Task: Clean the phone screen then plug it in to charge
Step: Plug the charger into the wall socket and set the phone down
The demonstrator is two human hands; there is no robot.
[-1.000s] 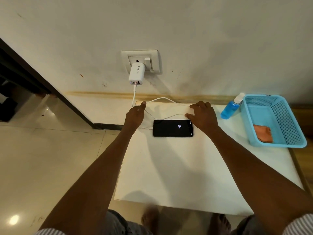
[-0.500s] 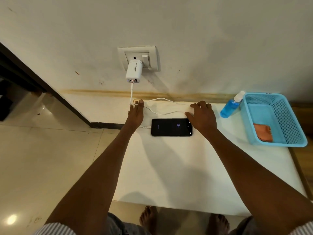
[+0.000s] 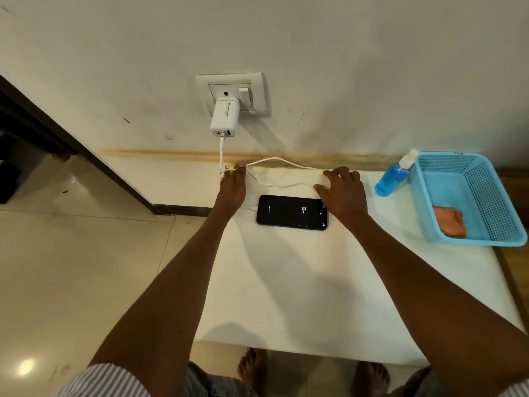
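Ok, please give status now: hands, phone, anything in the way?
Left hand pinching cable at table edge. Right hand open beside phone. Phone flat, cable plugged in, screen lit. Nothing in the way.

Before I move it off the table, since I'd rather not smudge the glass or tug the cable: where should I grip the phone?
Pinch the phone by its long edges, from above. It lies flat, screen up. The cable enters its left end and the right hand rests by its right end, so the long sides are likely the freest.
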